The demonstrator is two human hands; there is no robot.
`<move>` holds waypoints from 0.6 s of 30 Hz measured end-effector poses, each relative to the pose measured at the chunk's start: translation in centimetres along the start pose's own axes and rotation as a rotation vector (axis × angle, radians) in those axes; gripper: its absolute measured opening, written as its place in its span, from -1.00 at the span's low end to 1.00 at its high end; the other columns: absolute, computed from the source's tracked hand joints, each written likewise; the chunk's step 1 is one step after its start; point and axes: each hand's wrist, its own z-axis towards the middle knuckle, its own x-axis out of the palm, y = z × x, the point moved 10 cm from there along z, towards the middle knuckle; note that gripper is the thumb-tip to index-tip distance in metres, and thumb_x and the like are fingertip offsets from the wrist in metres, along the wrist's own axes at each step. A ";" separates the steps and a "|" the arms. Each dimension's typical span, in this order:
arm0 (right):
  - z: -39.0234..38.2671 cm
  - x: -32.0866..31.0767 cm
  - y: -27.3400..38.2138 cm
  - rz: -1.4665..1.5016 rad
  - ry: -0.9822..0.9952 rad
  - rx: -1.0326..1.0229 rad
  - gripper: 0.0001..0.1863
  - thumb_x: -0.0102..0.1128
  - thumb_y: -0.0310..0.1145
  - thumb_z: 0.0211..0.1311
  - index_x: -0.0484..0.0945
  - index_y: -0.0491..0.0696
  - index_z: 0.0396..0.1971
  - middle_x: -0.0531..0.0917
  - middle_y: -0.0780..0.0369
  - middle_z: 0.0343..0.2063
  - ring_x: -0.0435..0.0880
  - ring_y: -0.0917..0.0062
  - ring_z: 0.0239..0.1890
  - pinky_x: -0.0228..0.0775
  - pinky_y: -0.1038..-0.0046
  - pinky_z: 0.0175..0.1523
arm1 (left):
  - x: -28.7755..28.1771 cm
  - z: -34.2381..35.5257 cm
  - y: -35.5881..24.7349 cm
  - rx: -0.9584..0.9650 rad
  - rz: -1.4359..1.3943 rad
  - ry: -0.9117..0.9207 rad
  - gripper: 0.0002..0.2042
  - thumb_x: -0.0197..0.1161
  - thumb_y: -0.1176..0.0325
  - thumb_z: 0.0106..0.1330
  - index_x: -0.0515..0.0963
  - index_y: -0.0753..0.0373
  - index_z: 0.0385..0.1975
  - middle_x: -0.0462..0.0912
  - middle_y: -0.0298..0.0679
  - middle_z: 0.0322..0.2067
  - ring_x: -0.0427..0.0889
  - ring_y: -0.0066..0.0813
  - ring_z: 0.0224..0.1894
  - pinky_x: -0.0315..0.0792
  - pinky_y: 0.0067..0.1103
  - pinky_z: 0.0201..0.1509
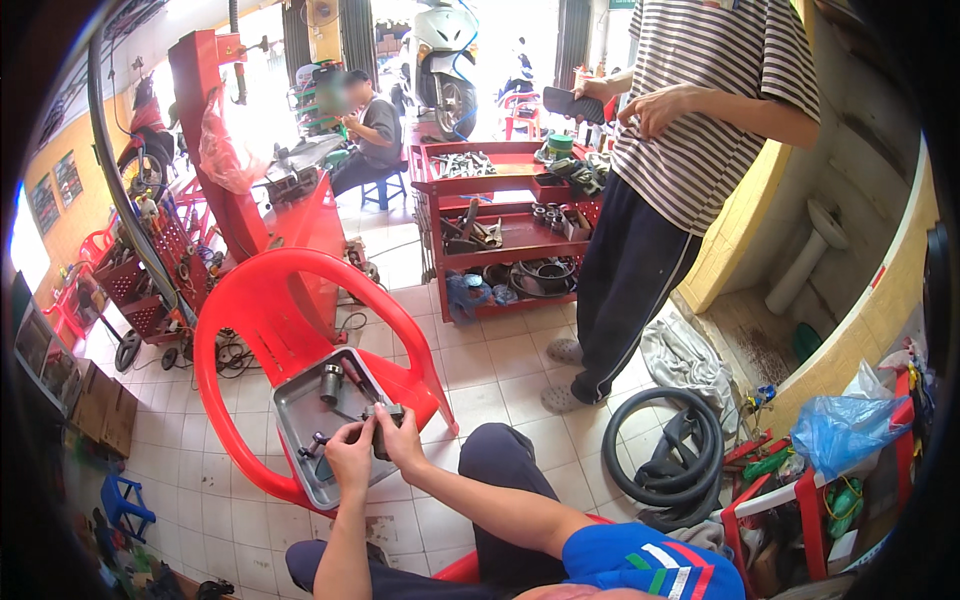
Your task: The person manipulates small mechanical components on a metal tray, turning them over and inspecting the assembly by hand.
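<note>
My left hand (349,452) and right hand (398,438) are closed on a dark metal part (389,410) over a metal tray (300,395). The tray rests on the seat of a red plastic chair (255,280) in front of me. In it lie a silver cylinder (331,383), a long dark tool (354,371) and small metal parts (310,446). My fingers hide some of the held part, and its exact shape is hard to make out.
A red tool cart (437,185) stands beyond the chair. A standing person (700,120) holds a dark object at right. A seated person (375,140) works farther back. Black tubes (624,455) and a pale cloth (675,355) lie on the floor; a red rack (800,500) is at right.
</note>
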 end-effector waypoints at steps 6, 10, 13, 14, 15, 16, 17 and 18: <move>-0.7 0.3 0.7 -0.010 -0.013 -0.028 -0.24 0.19 0.17 0.24 0.28 -0.25 0.08 0.58 0.04 -0.16 0.61 0.42 -0.15 0.46 0.41 -0.08 | 0.2 0.7 2.2 -0.090 -0.093 0.039 -0.71 0.46 0.27 0.15 0.68 0.45 -0.38 0.72 -0.16 -0.50 0.63 -0.58 -0.47 0.48 -0.61 -0.33; -0.6 0.2 0.4 -0.002 0.004 -0.012 -0.24 0.22 0.12 0.25 0.26 -0.22 0.15 0.54 0.08 -0.10 0.57 0.47 -0.10 0.45 0.46 -0.05 | 0.6 0.7 3.1 -0.102 -0.117 0.056 -0.71 0.45 0.28 0.17 0.69 0.44 -0.35 0.74 -0.16 -0.45 0.65 -0.58 -0.42 0.49 -0.61 -0.28; -0.5 0.2 0.4 0.002 -0.007 -0.025 -0.24 0.21 0.13 0.25 0.26 -0.23 0.15 0.54 0.08 -0.08 0.56 0.45 -0.07 0.43 0.46 -0.01 | 0.5 0.5 2.2 -0.061 -0.048 0.063 -0.73 0.42 0.29 0.20 0.69 0.44 -0.34 0.74 -0.16 -0.43 0.68 -0.56 -0.37 0.51 -0.62 -0.23; -0.4 0.0 0.3 0.000 -0.009 -0.021 -0.24 0.21 0.13 0.25 0.26 -0.23 0.15 0.53 0.08 -0.07 0.55 0.45 -0.06 0.43 0.46 0.00 | 0.8 0.5 2.3 -0.054 -0.056 0.068 -0.73 0.41 0.29 0.20 0.69 0.44 -0.33 0.74 -0.16 -0.42 0.68 -0.56 -0.36 0.51 -0.61 -0.22; -0.5 0.1 0.5 0.000 -0.006 -0.017 -0.23 0.21 0.13 0.25 0.26 -0.23 0.15 0.53 0.07 -0.07 0.55 0.44 -0.05 0.42 0.45 0.01 | 0.7 0.6 2.5 -0.048 -0.063 0.068 -0.74 0.40 0.30 0.21 0.68 0.44 -0.33 0.74 -0.16 -0.42 0.69 -0.55 -0.35 0.52 -0.61 -0.21; -0.7 0.1 0.8 -0.001 -0.003 -0.013 -0.23 0.21 0.13 0.25 0.26 -0.23 0.15 0.53 0.07 -0.06 0.55 0.44 -0.04 0.42 0.45 0.02 | 0.7 0.6 2.6 -0.042 -0.069 0.068 -0.74 0.39 0.30 0.22 0.68 0.44 -0.32 0.74 -0.15 -0.41 0.69 -0.54 -0.34 0.52 -0.61 -0.21; -0.8 0.2 1.0 -0.003 -0.003 -0.003 -0.23 0.21 0.13 0.25 0.26 -0.23 0.15 0.53 0.07 -0.06 0.55 0.43 -0.04 0.42 0.45 0.02 | 0.6 0.6 2.7 -0.048 -0.073 0.070 -0.74 0.39 0.31 0.22 0.68 0.44 -0.32 0.74 -0.15 -0.41 0.69 -0.54 -0.35 0.52 -0.62 -0.21; -0.7 0.1 1.0 -0.006 -0.006 0.006 -0.23 0.21 0.13 0.25 0.26 -0.23 0.15 0.53 0.06 -0.07 0.55 0.43 -0.04 0.42 0.45 0.02 | 0.6 0.6 2.8 -0.054 -0.078 0.073 -0.74 0.39 0.31 0.23 0.68 0.44 -0.31 0.74 -0.15 -0.41 0.69 -0.54 -0.35 0.52 -0.62 -0.21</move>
